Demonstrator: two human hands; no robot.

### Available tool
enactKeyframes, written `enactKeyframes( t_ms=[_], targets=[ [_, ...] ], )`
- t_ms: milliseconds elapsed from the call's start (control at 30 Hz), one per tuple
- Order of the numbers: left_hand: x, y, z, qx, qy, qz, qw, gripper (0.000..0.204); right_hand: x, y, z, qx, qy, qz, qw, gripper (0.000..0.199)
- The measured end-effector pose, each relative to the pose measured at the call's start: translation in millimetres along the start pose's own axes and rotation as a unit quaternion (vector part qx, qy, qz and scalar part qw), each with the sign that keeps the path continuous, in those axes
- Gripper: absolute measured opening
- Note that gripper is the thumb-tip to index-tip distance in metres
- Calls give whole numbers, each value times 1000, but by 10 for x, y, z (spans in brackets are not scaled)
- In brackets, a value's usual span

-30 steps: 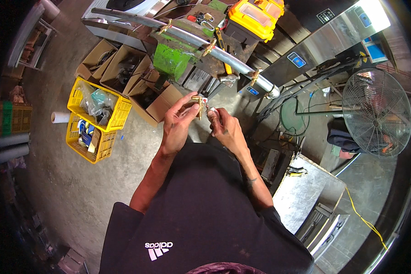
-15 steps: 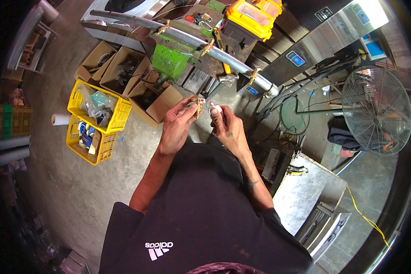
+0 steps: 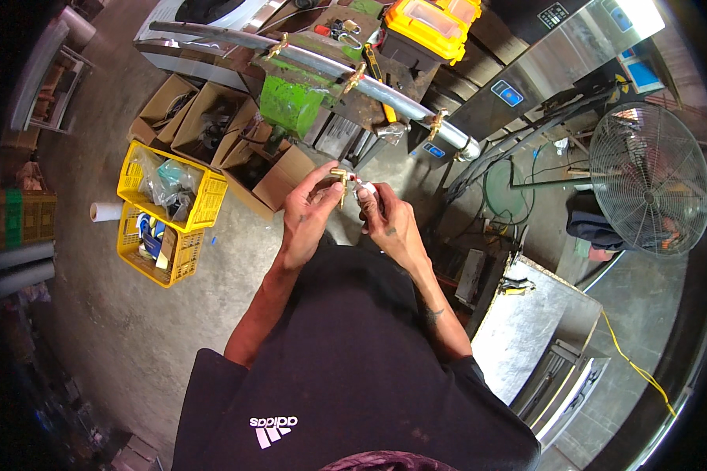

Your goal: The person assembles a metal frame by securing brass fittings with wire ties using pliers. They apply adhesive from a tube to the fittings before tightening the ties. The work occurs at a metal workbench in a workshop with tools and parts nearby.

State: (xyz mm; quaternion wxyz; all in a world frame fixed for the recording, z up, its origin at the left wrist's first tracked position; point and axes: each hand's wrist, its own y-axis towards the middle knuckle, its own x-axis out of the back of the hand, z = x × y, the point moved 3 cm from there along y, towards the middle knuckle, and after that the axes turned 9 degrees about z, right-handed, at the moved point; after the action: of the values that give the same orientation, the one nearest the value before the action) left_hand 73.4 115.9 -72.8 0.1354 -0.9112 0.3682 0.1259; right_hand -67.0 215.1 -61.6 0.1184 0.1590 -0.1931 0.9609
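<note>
My left hand (image 3: 306, 212) pinches a small brass fitting (image 3: 339, 177) between thumb and fingers, held up in front of my chest. My right hand (image 3: 381, 210) is closed around a small white roll with a red part (image 3: 367, 191), pressed right against the fitting. Both hands meet above the concrete floor, just short of a long metal pipe (image 3: 353, 74) that carries several brass fittings and lies across a green stand (image 3: 294, 102).
Two yellow crates (image 3: 165, 212) with bagged parts and several open cardboard boxes (image 3: 212, 133) stand to my left. A yellow toolbox (image 3: 428, 23) sits beyond the pipe. A round fan (image 3: 648, 180) stands right, a metal table (image 3: 526, 330) lower right, cables on the floor.
Both hands have stayed together at the fitting with only small finger shifts. The right hand's roll sits closer against the brass piece now.
</note>
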Motion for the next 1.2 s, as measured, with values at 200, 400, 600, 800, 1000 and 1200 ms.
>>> enactKeyframes(
  t_ms=[200,400,600,800,1000,1200],
  targets=[
    [13,-21,9,-16,26,9,999,43,-29,-15,31,-2,0,1,1000,40],
    [34,-40,19,-37,50,7,998,40,-53,-24,61,-1,-5,2,1000,43],
    [46,-56,-10,-41,83,21,995,40,-46,-19,69,-5,-7,-6,1000,45],
    [94,-57,7,-39,103,34,993,39,29,-18,172,-36,32,-1,999,51],
    [100,-64,-28,-36,120,25,992,38,90,-41,208,-44,72,-7,996,55],
    [116,-42,28,-47,91,17,995,36,71,-75,189,-41,20,33,998,51]
  ],
)
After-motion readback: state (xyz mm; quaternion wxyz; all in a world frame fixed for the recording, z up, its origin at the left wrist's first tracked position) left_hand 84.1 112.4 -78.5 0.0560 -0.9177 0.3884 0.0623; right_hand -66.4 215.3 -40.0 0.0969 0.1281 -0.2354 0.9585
